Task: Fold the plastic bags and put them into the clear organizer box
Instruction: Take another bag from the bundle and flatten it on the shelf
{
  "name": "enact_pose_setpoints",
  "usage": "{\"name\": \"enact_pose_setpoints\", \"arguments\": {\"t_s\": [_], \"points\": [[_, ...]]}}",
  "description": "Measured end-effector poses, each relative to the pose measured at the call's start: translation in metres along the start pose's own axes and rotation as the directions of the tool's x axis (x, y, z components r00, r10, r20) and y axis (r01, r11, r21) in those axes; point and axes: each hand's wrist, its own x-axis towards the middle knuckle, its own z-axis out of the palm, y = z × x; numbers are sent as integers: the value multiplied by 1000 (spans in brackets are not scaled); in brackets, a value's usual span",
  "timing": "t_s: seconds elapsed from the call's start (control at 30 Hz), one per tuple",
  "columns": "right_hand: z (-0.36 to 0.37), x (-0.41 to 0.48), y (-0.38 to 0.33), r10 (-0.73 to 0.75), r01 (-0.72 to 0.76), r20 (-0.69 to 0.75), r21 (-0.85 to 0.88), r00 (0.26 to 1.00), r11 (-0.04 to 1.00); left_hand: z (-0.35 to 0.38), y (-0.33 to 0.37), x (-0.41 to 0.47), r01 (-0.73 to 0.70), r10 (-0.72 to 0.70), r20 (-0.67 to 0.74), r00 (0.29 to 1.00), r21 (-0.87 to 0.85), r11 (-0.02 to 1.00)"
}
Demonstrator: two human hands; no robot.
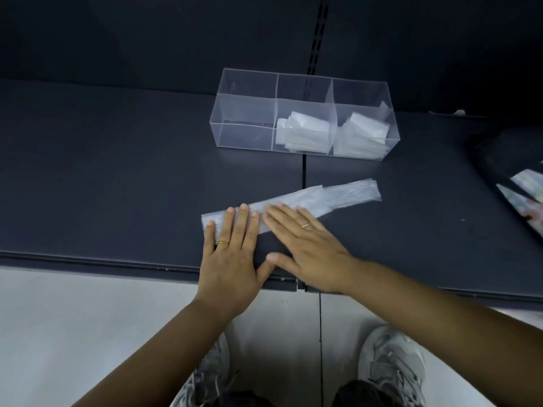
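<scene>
A clear plastic bag (338, 195), folded into a long narrow strip, lies on the dark shelf (117, 177), slanting up to the right. My left hand (235, 259) lies flat with its fingertips pressing the strip's left end. My right hand (305, 245) is flat beside it, fingers spread over the strip's middle. Behind stands the clear organizer box (244, 113) with three compartments. Folded bags (302, 133) fill the middle compartment and more folded bags (361, 136) fill the right one. The left compartment holds nothing.
A dark tray (499, 160) holding more plastic bags (526, 198) pokes in at the right edge. The shelf's front edge (88, 259) runs just under my wrists. My grey shoes (393, 368) stand on the pale floor below.
</scene>
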Motion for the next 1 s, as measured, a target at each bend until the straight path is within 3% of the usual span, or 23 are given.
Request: {"name": "enact_pose_setpoints", "arguments": {"t_s": [0.23,0.37,0.43,0.5,0.73,0.8,0.9,1.0], "points": [[-10,-37,103,352,-354,-37,-96,935,930,0,0,1,4,-4,-19,1000,16,1000],[-22,-48,135,502,-494,-102,95,859,864,0,1,1,-6,7,-37,999,17,1000],[-31,-43,142,557,-506,-223,249,800,826,0,1,1,-10,11,-43,999,14,1000],[-39,-34,145,571,-495,-292,298,767,817,0,1,1,-9,10,-46,999,15,1000],[-39,-27,139,497,-412,-300,306,814,858,1,-1,1,-19,19,-55,998,2,1000],[-42,-38,136,572,-428,-232,462,787,776,3,-6,2,-59,59,-60,996,0,998],[-45,-64,123,643,-399,-48,747,764,531,1,-24,8,-139,139,-58,989,-4,990],[-47,-93,104,631,-410,140,860,763,305,-11,-29,14,-232,228,-53,972,-69,970]]}}
